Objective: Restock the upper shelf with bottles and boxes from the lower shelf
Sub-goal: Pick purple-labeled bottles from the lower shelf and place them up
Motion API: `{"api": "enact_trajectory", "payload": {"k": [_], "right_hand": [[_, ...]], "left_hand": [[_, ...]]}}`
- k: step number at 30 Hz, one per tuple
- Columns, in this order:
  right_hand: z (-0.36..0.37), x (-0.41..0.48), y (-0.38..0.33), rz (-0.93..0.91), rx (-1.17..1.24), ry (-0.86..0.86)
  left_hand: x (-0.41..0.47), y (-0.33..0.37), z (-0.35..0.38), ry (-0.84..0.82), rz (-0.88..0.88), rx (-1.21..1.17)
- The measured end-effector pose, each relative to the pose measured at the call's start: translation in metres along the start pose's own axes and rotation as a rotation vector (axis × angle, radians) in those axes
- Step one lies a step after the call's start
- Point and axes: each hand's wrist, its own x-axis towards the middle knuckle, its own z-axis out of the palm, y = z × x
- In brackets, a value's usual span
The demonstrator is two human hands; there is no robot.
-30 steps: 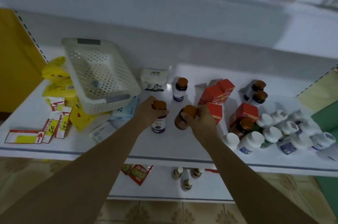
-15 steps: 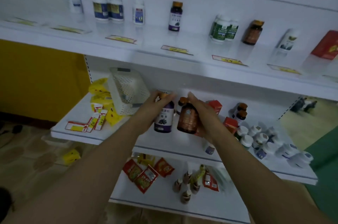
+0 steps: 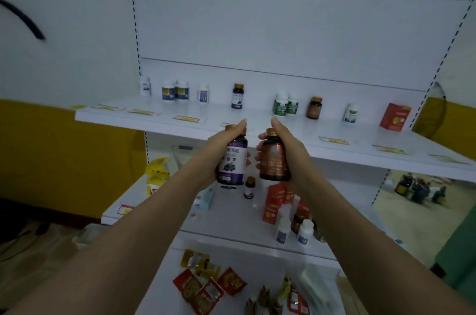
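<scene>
Head view: white slotted shelving against a white wall, with a yellow wall panel point(image 3: 64, 160) to the left. The light is dim.

Left hand point(image 3: 217, 151) wraps a purple-label bottle point(image 3: 231, 162), upright with a gold cap. Fingers curl round the far side and the thumb points up beside the cap. Right hand point(image 3: 292, 152) wraps an amber bottle point(image 3: 273, 160) the same way, with fingertips point(image 3: 258, 157) showing on the bottle's left and the thumb up. The two bottles are side by side and close, though I can't tell if they touch. Both are in the air in front of the edge of the upper shelf point(image 3: 360, 139), not set on it.

Just beyond the thumbs on that shelf, a matching purple bottle point(image 3: 237, 96) stands above the left thumb. A pair of green-label bottles point(image 3: 286, 105) stands above the right thumb. Right of those are another amber bottle point(image 3: 314, 108), a white bottle point(image 3: 350, 113) and a red box point(image 3: 395, 117). Well left of the fingers are blue-label bottles point(image 3: 175, 90). Price tags point(image 3: 186, 119) lie along the shelf front.

Below the knuckles is the lower shelf point(image 3: 231, 211). A small purple bottle point(image 3: 249, 187) stands right under the held pair. Red boxes point(image 3: 277, 201) and white-cap bottles point(image 3: 305, 232) sit under the right wrist. A white basket point(image 3: 180, 157) and yellow packets point(image 3: 157, 173) are left of the left wrist.

Red sachets point(image 3: 206, 289) lie on the bottom shelf between the forearms.
</scene>
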Motion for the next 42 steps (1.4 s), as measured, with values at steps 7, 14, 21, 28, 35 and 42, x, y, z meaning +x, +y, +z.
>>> {"api": "enact_trajectory", "payload": {"k": [7, 14, 21, 28, 35, 42], "right_hand": [[-0.001, -0.023, -0.031, -0.106, -0.001, 0.006], [-0.007, -0.031, -0.041, -0.146, -0.012, 0.086], [-0.044, -0.034, -0.041, -0.151, -0.068, 0.228], [-0.115, 0.0, -0.05, -0.129, -0.104, 0.3], [-0.202, 0.086, -0.056, -0.146, -0.17, 0.259], [-0.269, 0.184, -0.065, -0.137, -0.35, 0.206]], "left_hand": [[-0.017, 0.034, 0.018, -0.057, 0.105, 0.028], [-0.012, 0.04, 0.022, -0.133, 0.106, 0.018], [0.026, 0.032, 0.045, -0.224, 0.091, 0.039], [0.092, 0.025, 0.09, -0.268, 0.074, 0.058], [0.192, 0.009, 0.141, -0.24, 0.114, 0.062], [0.288, 0.009, 0.169, -0.094, 0.106, 0.084]]}}
